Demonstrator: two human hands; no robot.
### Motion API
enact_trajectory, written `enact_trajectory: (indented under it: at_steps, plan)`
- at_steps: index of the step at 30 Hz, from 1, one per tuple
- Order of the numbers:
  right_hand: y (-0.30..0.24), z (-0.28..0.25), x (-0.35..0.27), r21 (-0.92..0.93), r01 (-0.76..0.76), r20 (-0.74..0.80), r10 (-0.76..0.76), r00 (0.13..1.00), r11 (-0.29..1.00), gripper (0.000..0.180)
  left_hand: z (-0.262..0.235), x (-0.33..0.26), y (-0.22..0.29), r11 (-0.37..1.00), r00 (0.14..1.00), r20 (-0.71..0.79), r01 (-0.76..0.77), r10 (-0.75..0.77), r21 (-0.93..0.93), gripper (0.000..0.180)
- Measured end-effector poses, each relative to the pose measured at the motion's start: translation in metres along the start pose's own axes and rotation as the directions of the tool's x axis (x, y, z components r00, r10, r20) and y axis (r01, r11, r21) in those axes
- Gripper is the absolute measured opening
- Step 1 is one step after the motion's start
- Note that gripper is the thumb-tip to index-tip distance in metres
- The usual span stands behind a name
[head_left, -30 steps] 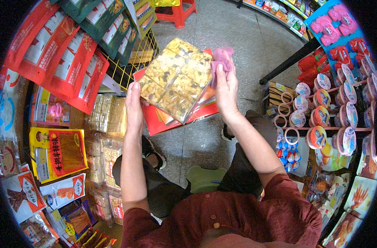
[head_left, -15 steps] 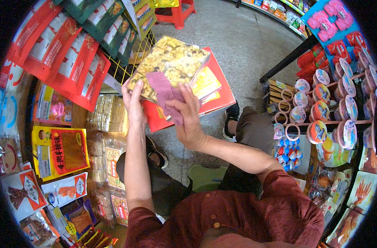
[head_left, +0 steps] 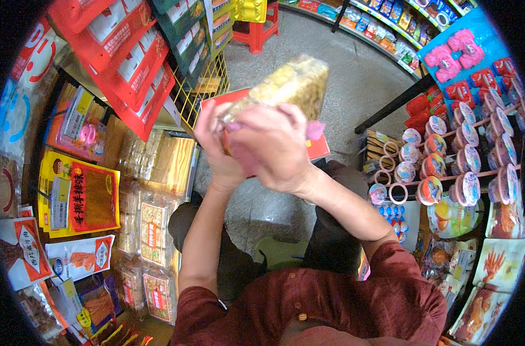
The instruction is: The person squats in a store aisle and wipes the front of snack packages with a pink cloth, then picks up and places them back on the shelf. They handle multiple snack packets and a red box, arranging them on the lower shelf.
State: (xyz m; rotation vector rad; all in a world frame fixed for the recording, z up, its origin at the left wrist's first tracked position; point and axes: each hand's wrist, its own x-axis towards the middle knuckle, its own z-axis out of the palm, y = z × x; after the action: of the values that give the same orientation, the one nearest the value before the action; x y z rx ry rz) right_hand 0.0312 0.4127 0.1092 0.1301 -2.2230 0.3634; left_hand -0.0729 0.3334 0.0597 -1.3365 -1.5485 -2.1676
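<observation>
both hands, left hand [head_left: 219, 155] and right hand [head_left: 274, 150], clench fingers around a clear snack bag [head_left: 291, 86]; right also grasps a pink cloth [head_left: 315, 130], between shop shelves.

Clear plastic snack packet [head_left: 294, 86], mottled golden-brown; folded cloth [head_left: 314, 130], pink; flat card box [head_left: 317, 149], red; plastic stool [head_left: 261, 20], upper centre, red.

Both hands, L [head_left: 219, 153] & R [head_left: 274, 147], grip clear snack bag [head_left: 291, 83] w/ pink cloth [head_left: 314, 130].
</observation>
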Motion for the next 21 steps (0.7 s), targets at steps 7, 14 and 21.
enact_trajectory:
  at_steps: [7, 14, 21]
  plan:
    - [0.075, -0.044, 0.029, -0.179, -0.313, -0.038, 0.312, 0.949, 0.933, 0.016, 0.002, -0.008, 0.004, 0.999, 0.990, 0.137, -0.028, 0.031, -0.022, 0.100]
    - [0.102, -0.077, 0.069, -0.089, -0.642, 0.127, 0.648, 0.751, 0.762, 0.027, 0.010, -0.009, 0.011, 0.965, 0.952, 0.200, 0.251, -0.232, -0.074, 0.079]
    - [0.065, -0.026, 0.086, -0.262, -0.196, 0.765, 0.327, 0.554, 0.945, 0.039, 0.009, -0.013, 0.008, 0.991, 0.979, 0.156, 0.118, -0.128, 0.068, 0.078]
